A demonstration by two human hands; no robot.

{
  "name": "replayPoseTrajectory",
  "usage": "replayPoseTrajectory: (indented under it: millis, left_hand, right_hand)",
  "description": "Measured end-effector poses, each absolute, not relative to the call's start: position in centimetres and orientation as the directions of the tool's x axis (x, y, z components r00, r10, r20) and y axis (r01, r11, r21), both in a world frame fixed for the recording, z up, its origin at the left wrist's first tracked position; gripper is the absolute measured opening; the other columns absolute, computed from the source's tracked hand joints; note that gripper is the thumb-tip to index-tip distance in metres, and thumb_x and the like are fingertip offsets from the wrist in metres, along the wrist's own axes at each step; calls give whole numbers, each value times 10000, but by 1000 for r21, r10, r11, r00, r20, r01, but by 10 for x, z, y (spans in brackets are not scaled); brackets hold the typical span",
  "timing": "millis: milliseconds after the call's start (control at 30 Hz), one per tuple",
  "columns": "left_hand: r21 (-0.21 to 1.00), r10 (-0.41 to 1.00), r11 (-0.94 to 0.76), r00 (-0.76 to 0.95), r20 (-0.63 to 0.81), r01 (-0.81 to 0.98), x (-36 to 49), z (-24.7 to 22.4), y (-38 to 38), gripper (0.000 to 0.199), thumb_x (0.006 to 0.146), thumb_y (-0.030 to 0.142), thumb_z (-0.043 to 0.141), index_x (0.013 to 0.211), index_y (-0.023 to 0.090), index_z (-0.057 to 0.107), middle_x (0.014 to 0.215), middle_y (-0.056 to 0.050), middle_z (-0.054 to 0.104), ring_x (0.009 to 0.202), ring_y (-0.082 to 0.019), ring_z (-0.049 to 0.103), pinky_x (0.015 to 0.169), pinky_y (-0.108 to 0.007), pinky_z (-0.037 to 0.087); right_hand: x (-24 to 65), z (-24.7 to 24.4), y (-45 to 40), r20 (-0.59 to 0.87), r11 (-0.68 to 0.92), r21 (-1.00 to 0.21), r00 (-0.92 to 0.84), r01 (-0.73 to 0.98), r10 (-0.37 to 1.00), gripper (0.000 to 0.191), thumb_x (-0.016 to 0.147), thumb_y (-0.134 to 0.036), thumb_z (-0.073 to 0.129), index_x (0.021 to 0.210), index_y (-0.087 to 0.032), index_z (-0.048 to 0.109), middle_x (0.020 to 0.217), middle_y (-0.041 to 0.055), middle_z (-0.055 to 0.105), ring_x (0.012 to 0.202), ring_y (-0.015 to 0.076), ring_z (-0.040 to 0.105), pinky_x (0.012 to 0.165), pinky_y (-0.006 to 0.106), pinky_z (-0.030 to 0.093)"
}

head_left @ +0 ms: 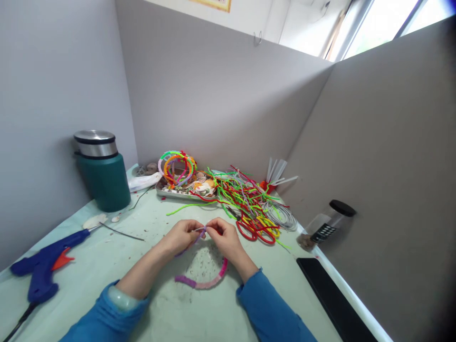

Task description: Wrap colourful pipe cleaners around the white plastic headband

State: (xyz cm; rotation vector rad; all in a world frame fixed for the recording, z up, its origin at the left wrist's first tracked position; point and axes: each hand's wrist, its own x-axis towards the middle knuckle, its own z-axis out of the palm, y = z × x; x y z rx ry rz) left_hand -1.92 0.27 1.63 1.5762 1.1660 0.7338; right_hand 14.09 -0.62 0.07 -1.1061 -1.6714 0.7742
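Observation:
A curved hoop wrapped in pink, pale pink and purple pipe cleaner hangs below my hands, its lower arc showing over the table. My left hand is closed in a pinch on a thin purple pipe cleaner, with a purple length running down beneath the fingers. Fingertips almost touching it, my right hand pinches the same purple strand from the other side. The hoop's right side passes behind my right hand. Exactly where the strand meets the hoop is hidden by my fingers.
Beyond my hands lie a tray of small pieces with colourful hoops, tangled pipe cleaners, red-handled scissors and coiled wire. A blue glue gun and green flask stand left; a jar and black slab right.

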Motion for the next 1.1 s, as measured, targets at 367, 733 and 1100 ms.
replayPoseTrajectory:
  millis: [367, 733, 1100]
  left_hand:
    - [709, 916, -388, 330, 227, 590, -18, 19, 2, 178, 658, 295, 545, 729, 164, 641, 595, 30, 572, 524, -93, 413, 517, -204, 293]
    - [768, 940, -297, 317, 129, 568, -20, 25, 3, 345, 730, 412, 461, 652, 145, 666, 583, -11, 613, 569, -132, 492, 548, -220, 325]
    - [955, 926, 154, 301, -229, 253, -23, 24, 2, 455, 652, 547, 548, 589, 103, 624, 379, 28, 442, 327, -63, 299, 370, -217, 177]
  right_hand:
    - [142, -2, -4, 358, 386, -873, -145, 298, 922, 130, 752, -252, 521, 738, -164, 615, 674, -2, 597, 608, 115, 505, 566, 215, 387]
    - [142, 0, -7, 378, 416, -844, -174, 339, 909, 141, 775, -250, 515, 746, -164, 623, 662, -5, 596, 589, 109, 492, 548, 210, 360]
    - [144, 7, -12, 416, 488, -786, -261, 380, 871, 125, 792, -231, 515, 756, -166, 615, 689, 2, 584, 623, 109, 495, 578, 210, 365]
